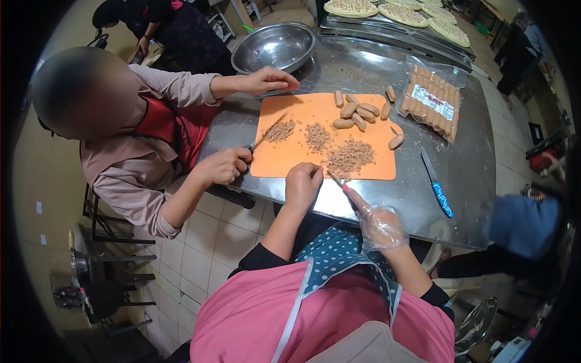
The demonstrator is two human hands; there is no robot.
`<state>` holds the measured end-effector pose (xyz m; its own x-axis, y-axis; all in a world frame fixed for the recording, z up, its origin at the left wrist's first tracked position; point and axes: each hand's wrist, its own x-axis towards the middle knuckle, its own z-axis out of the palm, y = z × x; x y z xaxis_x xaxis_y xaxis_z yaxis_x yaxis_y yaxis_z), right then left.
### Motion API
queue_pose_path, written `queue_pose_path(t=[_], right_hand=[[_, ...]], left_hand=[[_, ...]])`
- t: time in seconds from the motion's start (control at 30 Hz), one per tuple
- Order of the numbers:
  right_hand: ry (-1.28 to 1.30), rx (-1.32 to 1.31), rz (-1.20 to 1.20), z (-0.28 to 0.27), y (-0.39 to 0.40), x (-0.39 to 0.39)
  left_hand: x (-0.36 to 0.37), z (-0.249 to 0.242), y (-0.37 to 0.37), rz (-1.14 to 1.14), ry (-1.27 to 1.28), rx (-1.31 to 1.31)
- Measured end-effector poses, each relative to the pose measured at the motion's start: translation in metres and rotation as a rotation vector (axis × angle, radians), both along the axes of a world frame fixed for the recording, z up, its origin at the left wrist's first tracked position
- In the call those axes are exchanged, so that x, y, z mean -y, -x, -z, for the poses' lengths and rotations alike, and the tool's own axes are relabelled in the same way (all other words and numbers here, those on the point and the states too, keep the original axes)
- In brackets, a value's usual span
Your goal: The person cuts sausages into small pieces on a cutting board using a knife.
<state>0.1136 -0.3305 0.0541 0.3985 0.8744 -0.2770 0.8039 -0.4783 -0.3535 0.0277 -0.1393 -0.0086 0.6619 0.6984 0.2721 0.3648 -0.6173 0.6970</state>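
Observation:
My right hand (382,225), in a clear plastic glove, grips a small knife (345,188) with a red part at the handle. Its blade points toward the near edge of the orange cutting board (382,136). Closed fingers on my left hand (304,184) sit at that edge, beside the blade; whatever they hold is hidden. Just beyond lies a pile of finely chopped sausage (351,156). Two smaller piles, one of them chopped sausage (317,137), are farther left. Several sausage pieces (348,110) rest at the board's far right.
A co-worker at left holds a dark-handled knife (266,134) over the board, the other hand (270,80) above the table. A packet of sausages (431,100) and a blue-handled knife (440,196) lie at right. Behind are a steel bowl (273,49) and topped flat breads (404,15).

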Motion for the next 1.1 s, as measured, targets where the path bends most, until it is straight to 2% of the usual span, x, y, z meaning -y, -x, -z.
queue_pose_path(t=[0.1, 0.23, 0.3, 0.53, 0.8, 0.9, 1.1], right_hand=[[0.001, -0.041, 0.104, -0.006, 0.002, -0.010], [0.000, -0.021, 0.079, -0.005, 0.004, -0.020], [-0.098, 0.024, 0.004, 0.005, 0.004, -0.019], [-0.038, 0.003, -0.022, 0.002, 0.003, -0.027], [0.069, -0.003, 0.028, -0.022, 0.007, -0.008], [0.049, 0.010, 0.024, -0.008, 0.005, -0.001], [-0.011, -0.015, 0.058, -0.007, 0.006, -0.011]], left_hand=[[0.002, -0.004, -0.002, -0.011, 0.021, -0.015], [0.003, -0.003, -0.003, -0.018, -0.003, 0.004], [0.004, -0.004, -0.001, -0.026, 0.021, 0.023], [0.002, -0.002, 0.002, 0.013, -0.093, 0.002], [0.000, -0.007, 0.001, -0.050, 0.038, -0.046], [-0.001, -0.006, 0.002, -0.052, 0.108, -0.038], [0.004, 0.004, 0.001, -0.013, -0.009, 0.034]])
